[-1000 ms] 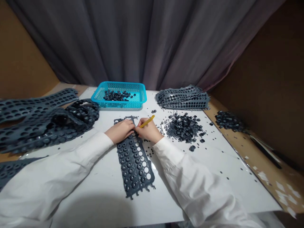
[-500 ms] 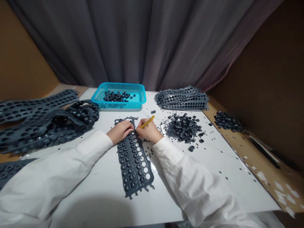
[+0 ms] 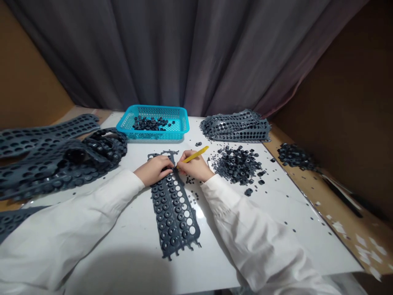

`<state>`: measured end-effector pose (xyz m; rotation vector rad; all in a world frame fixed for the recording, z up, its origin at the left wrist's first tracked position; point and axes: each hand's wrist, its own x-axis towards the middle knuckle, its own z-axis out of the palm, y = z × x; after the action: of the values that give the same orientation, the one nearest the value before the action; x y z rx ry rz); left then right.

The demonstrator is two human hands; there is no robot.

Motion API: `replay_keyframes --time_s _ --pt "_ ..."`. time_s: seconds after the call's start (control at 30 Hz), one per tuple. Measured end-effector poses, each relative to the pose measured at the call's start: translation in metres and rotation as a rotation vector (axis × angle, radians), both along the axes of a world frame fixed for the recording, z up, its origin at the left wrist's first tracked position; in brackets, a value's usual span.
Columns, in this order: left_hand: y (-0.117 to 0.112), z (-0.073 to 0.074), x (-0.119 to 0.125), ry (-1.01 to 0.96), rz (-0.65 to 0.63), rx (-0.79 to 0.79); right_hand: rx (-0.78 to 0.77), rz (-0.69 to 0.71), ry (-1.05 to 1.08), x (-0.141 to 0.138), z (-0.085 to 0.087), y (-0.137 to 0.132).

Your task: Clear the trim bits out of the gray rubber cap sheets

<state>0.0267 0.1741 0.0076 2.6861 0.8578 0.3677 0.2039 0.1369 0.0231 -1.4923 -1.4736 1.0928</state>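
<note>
A dark grey rubber strip [image 3: 173, 209] studded with small round pieces lies lengthwise on the white table [image 3: 129, 237] in front of me; several holes along its right side are punched out. My left hand [image 3: 153, 169] presses down on the strip's far end with its fingers curled. My right hand [image 3: 194, 166] grips a yellow stick tool [image 3: 194, 155], its tip touching the strip beside my left fingers.
A blue basket [image 3: 155, 123] with loose black pieces stands at the back. A pile of loose pieces [image 3: 238, 163] lies right of my hands, a stack of punched strips [image 3: 236, 127] behind it. More strips [image 3: 58, 157] are heaped at left. Another small pile [image 3: 296, 156] sits on the brown surface at right.
My right hand has shifted slightly up and tilted the yellow tool flatter. The left hand and the strip stay about where they were.
</note>
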Motion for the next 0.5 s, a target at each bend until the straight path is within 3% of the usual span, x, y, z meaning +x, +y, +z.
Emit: replay_keyframes --time_s 0.5 --pt "-0.0019 0.0037 0.0013 0.080 -0.027 0.089 -0.047 0.019 0.021 -0.0033 -0.0040 -0.0010"
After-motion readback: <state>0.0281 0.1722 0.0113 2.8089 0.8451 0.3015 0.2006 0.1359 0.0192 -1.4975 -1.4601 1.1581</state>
